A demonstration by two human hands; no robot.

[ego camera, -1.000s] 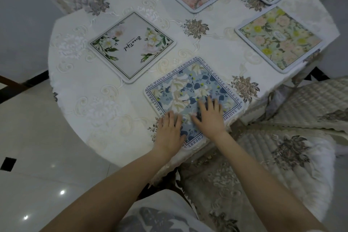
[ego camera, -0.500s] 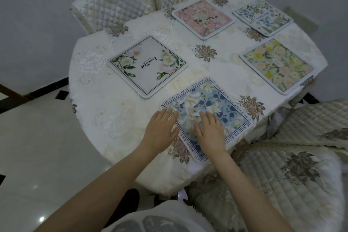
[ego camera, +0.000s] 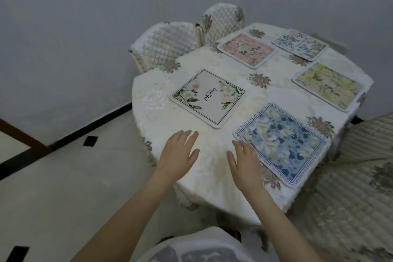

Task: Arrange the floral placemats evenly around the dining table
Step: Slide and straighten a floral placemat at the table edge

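Several floral placemats lie on a round table [ego camera: 212, 181] covered with a cream embroidered cloth. The blue placemat [ego camera: 285, 143] sits at the near right edge. A white one with green leaves [ego camera: 209, 97] lies left of centre. Farther back are a pink one [ego camera: 247, 50], a blue-and-white one [ego camera: 301, 44] and a yellow one [ego camera: 328, 86]. My left hand [ego camera: 179, 154] hovers flat over bare cloth, fingers apart, holding nothing. My right hand [ego camera: 244, 160] is open too, its fingertips just at the blue placemat's near left corner.
Two quilted chairs [ego camera: 165, 44] stand behind the table against a grey wall. A padded chair seat [ego camera: 350, 198] is at the right, close to the table edge. Pale tiled floor [ego camera: 53, 198] with black insets lies to the left.
Both hands have slid left off the blue placemat onto the bare cloth. The view has pulled back and turned, showing more wall and floor.
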